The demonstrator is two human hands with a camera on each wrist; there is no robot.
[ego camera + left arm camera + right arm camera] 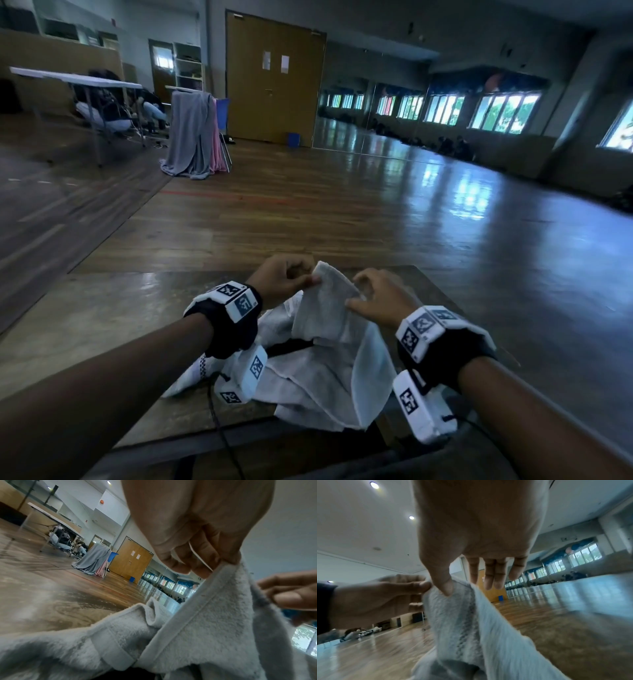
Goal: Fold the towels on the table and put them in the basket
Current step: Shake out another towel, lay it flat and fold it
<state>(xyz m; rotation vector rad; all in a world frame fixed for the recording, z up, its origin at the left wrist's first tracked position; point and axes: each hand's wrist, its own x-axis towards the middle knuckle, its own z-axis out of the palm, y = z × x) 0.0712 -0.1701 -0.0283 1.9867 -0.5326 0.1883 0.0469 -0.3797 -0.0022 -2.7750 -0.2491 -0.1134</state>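
A white towel point(329, 315) is lifted off a crumpled heap of white towels point(308, 387) on the wooden table point(102, 325). My left hand point(308, 279) pinches its top corner; in the left wrist view the curled fingers point(200, 566) grip the hemmed edge of the towel point(214, 615). My right hand point(354, 294) pinches the same upper edge just to the right. In the right wrist view its thumb point(446, 588) presses on the towel point(462, 622) with the fingers hanging behind the cloth, and the left hand point(423, 586) is close beside it. No basket is in view.
The table's front edge point(239, 442) is near my body, with cables running down from the wrist cameras. Beyond the table lies wooden floor. Far left are a grey blanket on a rack point(191, 133), a white folding table point(68, 78) and people crouching beneath it.
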